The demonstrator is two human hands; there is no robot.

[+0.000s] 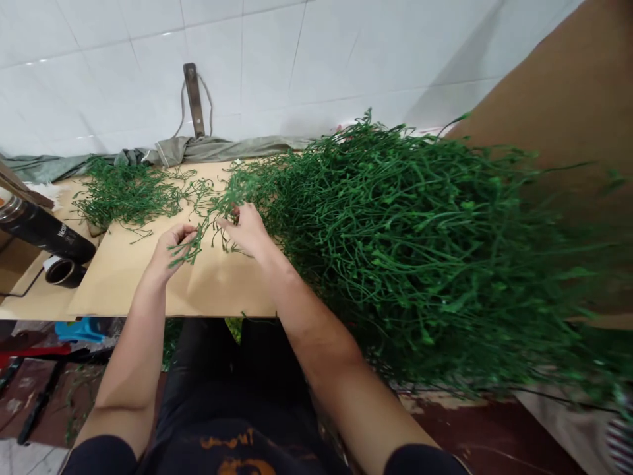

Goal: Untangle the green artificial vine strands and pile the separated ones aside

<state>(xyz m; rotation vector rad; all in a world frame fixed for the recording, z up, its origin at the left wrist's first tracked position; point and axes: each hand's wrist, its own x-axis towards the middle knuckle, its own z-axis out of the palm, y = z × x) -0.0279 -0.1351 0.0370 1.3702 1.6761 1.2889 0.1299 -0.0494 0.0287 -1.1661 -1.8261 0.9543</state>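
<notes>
Small bunch of green stems (pixel 190 251) is located in the left hand (pixel 171 247), above the bench (pixel 222 290), left of centre. Left hand: fingers are curled and nearly closed, with the bunch pinched between thumb and fingers. Right hand (pixel 247 227): fingers are bent and held partly open among loose stems (pixel 202 198); whether any stem is gripped cannot be told.

The large heap (pixel 405 237) is seen close beside the right forearm; the smaller pile (pixel 126 191) is set beyond the left hand, near the wall.

Risks, as judged: stems may be dragged out of the heap by tangling, since many are crossed and curled. Held stems may be dropped or bent if the pinch is slackened or tightened unevenly. Part of the heap may be brushed loose if the right forearm is swung outward. The open black cup (pixel 65 272) may be tipped by a wide leftward sweep.

Orientation: the bunch's long axis is slanted, from near left to far right; the free tips are pointed left and toward the near edge. In the heap, stems are laid mostly sideways, with mixed directions.
</notes>
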